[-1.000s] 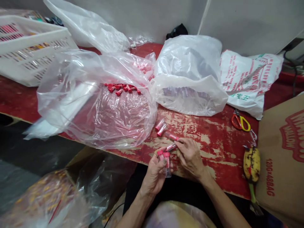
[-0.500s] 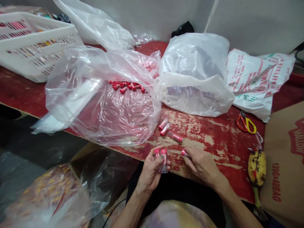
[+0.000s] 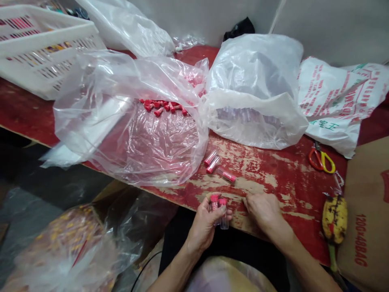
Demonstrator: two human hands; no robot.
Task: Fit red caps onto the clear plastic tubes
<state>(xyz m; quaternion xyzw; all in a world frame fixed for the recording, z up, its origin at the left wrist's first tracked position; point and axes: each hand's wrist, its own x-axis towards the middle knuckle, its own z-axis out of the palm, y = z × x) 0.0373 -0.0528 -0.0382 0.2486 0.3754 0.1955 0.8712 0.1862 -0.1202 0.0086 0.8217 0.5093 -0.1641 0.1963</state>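
Note:
My left hand (image 3: 202, 223) is closed around two clear plastic tubes with red caps (image 3: 224, 219), held side by side above the table's front edge. To its right, my right hand (image 3: 266, 213) is curled with the fingers pressed together near the tabletop; what it holds, if anything, is hidden. Beyond the hands, three similar red-capped tubes (image 3: 213, 164) lie on the worn red table (image 3: 258, 162). Red caps with narrow stems (image 3: 170, 107) spill inside an open clear plastic bag (image 3: 164, 150). A whitish bag (image 3: 255, 69) beside it has clear tubes (image 3: 246, 114) showing at its mouth.
Scissors with red and yellow handles (image 3: 322, 159), a spotted banana (image 3: 334, 219) and a cardboard box (image 3: 367, 202) are at the right. Behind them lies a printed white bag (image 3: 337, 103). A white basket (image 3: 51, 52) stands far left. Below is a filled plastic bag (image 3: 67, 247).
My left hand has moved right with its two tubes. My right hand has turned, and the red-capped tube that showed at its fingertips is out of sight. The view has shifted slightly.

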